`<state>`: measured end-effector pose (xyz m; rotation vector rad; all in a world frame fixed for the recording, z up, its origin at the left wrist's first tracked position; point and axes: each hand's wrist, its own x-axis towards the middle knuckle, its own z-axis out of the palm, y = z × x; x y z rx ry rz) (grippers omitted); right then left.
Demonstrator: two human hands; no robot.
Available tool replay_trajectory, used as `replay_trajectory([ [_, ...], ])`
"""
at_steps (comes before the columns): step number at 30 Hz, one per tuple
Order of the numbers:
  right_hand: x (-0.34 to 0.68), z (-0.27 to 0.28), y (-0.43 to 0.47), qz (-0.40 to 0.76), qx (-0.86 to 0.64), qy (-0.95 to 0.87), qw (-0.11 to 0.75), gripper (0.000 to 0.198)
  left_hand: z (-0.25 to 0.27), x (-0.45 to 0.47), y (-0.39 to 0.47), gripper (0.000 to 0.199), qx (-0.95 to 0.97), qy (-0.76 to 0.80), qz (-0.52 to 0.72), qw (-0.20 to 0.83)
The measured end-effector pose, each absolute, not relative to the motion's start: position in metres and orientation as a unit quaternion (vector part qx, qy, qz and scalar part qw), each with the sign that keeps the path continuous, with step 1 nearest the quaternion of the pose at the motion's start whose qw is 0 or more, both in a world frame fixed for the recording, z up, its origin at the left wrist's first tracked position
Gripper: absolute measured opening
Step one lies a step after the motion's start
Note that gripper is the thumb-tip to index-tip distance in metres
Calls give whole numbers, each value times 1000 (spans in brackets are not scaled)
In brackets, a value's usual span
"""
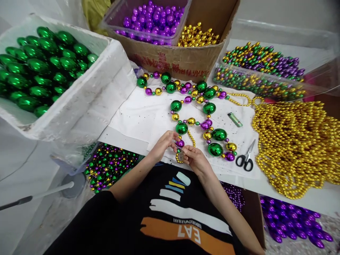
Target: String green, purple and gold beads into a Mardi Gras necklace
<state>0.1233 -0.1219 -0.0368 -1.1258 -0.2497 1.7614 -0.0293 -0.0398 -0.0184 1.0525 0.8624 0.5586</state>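
Close to my body, at the table's front edge, both hands are pinched on a thin pale string. My left hand (165, 144) has its fingertips beside a shiny purple bead (180, 143). To the right, my right hand (196, 158) grips the string a little lower. From this spot a bead strand (181, 128) of green, gold and purple runs up the white cloth and joins a tangle of similar strands. A short loop of small gold beads (191, 139) hangs behind the fingers. The fingertips partly hide the string's ends.
Scissors (247, 159) and a green lighter (235, 119) lie right of the strands. Gold bead strands (292, 148) are heaped further right. A white foam box (106, 81) with green beads, a cardboard box (170, 60) and a clear bin (265, 79) surround the work area.
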Motion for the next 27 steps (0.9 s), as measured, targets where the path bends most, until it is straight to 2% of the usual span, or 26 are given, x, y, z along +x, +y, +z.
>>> replay_trajectory([
  [5, 125, -37, -122, 716, -482, -100, 494, 35, -11, -32, -43, 40, 659, 333, 182, 650],
  [11, 120, -38, -121, 686, -525, -119, 490, 34, -7, -26, -43, 6, 754, 378, 129, 521],
  [15, 118, -39, -122, 656, -554, -147, 491, 28, -5, -24, -43, 12, 774, 373, 122, 497],
  [18, 116, -39, -121, 640, -564, -176, 491, 24, -8, -24, -41, 18, 744, 375, 127, 538],
  [23, 120, -35, -117, 575, -597, -284, 482, 17, -15, -26, -34, 25, 548, 378, 122, 736],
  [27, 129, -27, -117, 462, -649, -405, 448, 11, -14, -26, -29, 29, 473, 378, 148, 782],
])
